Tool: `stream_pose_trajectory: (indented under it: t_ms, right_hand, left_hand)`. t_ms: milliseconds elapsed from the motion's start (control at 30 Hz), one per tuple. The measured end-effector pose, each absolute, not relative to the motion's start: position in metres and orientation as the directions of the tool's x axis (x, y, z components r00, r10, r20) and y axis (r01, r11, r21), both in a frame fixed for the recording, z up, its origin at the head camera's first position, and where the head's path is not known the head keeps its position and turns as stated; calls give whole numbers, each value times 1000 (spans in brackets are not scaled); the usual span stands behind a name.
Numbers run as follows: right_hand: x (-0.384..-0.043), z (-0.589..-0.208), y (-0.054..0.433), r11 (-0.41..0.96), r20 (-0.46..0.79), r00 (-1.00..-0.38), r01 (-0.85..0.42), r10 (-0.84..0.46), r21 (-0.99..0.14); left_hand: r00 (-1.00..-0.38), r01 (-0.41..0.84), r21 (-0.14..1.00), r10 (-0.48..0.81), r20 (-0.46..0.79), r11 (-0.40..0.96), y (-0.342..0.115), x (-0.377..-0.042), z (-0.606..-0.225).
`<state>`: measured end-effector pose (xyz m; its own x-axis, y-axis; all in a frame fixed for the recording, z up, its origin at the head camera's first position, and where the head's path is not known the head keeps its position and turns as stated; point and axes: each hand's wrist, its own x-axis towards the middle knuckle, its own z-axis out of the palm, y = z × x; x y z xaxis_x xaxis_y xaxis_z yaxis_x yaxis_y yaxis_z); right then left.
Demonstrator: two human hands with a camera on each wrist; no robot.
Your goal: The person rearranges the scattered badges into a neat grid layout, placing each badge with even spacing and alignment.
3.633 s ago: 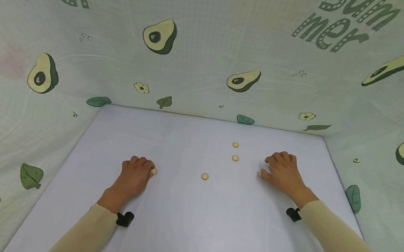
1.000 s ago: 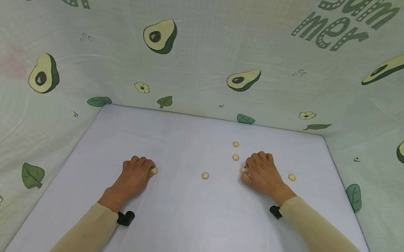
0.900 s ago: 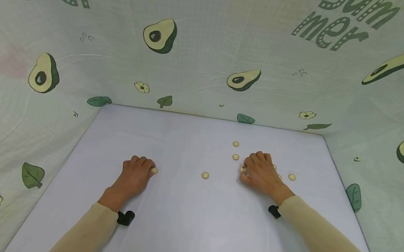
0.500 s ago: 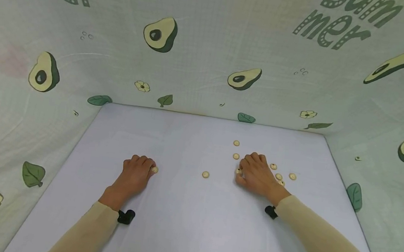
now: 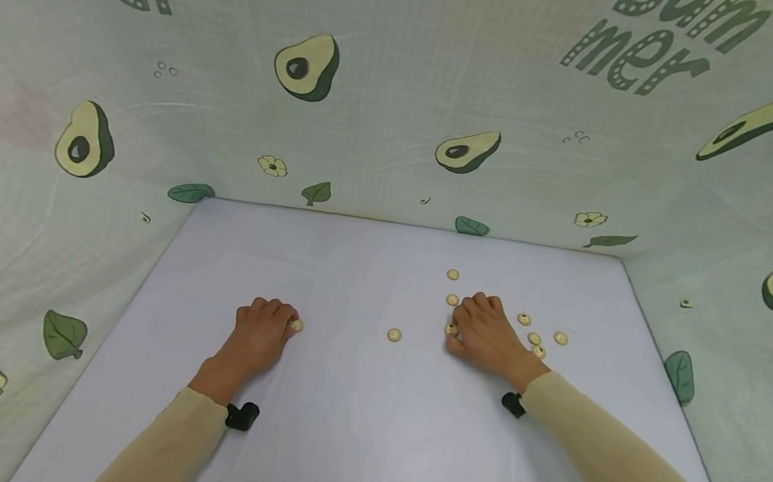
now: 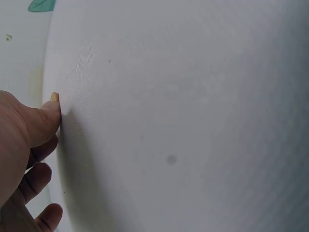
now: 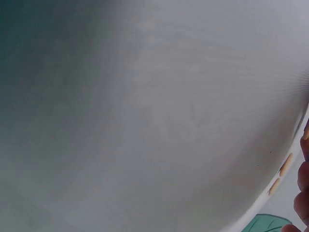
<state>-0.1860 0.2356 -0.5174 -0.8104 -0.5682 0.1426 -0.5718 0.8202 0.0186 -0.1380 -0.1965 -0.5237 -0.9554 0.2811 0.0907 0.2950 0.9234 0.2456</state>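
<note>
On the left of the white tabletop, my left hand [image 5: 263,334] pinches a small round cream button [image 5: 296,325] between thumb and fingers. In the left wrist view, the thumb [image 6: 43,121] presses against the edge of that button [image 6: 55,97]. My right hand [image 5: 486,336], right of the middle, pinches another cream button [image 5: 451,329] close over the table. Just beyond its knuckles lies a loose button [image 5: 452,300], with one more button [image 5: 453,274] farther back. Only curled fingers [image 7: 304,179] show at the right wrist view's edge, beside two buttons on the table.
Between the hands lies a single button [image 5: 393,335]. Several buttons [image 5: 534,338] are scattered right of the right hand, one button [image 5: 561,338] a little apart. A pale cloth [image 5: 388,98] printed with avocados hangs behind and beside the white table [image 5: 365,429].
My right hand has moved left across the table with a button in its fingers. Several buttons that it covered now show to its right. The left hand has kept its place and hold.
</note>
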Motion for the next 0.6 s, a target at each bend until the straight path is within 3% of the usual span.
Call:
stream_pose_trajectory:
  t_ms: [600]
  right_hand:
    - [-187,-517,237,830,115,-822,-557,-557,34]
  left_hand:
    - [-954,299,239,280,112,924,-196,-136,-521]
